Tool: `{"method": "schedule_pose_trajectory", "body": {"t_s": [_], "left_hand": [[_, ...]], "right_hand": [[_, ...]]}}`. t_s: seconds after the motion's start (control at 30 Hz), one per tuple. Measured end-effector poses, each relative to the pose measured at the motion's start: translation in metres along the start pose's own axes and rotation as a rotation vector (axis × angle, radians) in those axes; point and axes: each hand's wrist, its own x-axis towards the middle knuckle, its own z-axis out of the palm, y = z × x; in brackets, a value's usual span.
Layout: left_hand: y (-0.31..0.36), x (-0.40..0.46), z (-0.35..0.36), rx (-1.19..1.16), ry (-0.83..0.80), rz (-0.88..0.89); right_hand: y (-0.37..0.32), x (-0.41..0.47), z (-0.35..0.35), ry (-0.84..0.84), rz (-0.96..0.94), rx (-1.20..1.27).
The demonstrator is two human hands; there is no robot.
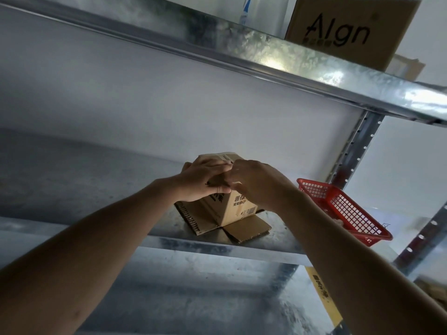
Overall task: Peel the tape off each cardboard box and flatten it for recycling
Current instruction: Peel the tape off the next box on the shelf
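The cardboard box [232,206] stands on the galvanised metal shelf [96,184], near its front edge, with its bottom flaps [244,229] splayed flat on the metal around it. One corner of the box points toward the camera, and dark printed characters show on the two faces either side of that corner. A strip of tape [223,156] runs across the top of the box, partly hidden by the hands.

From the head camera both forearms reach up and forward to the box. The left hand [205,181] lies over the top left of the box, fingers straight and close together, pressing on the cardboard — the thumb stretches along the near face. The right hand [256,182] covers the top right, knuckles up, fingers curled down over the top edge; whether it pinches the tape cannot be told. The two hands touch one another above the box.

A red plastic basket [343,211] sits tilted just right of the box on the same shelf. On the shelf above [266,54] stands a larger carton [350,30] printed with dark letters.
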Motion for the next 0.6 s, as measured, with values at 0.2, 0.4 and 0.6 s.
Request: {"method": "schedule_pose_trajectory", "body": {"t_s": [0.2, 0.4, 0.6], "left_hand": [[-0.002, -0.003, 0.006, 0.025, 0.020, 0.030], [0.001, -0.001, 0.007, 0.041, 0.072, 0.071], [0.001, 0.002, 0.005, 0.035, 0.059, 0.125]], "right_hand": [[-0.006, 0.005, 0.002, 0.020, 0.077, -0.103], [-0.008, -0.006, 0.027, 0.244, 0.317, 0.230], [-0.022, -0.008, 0.048, 0.489, 0.525, 0.484]]}}
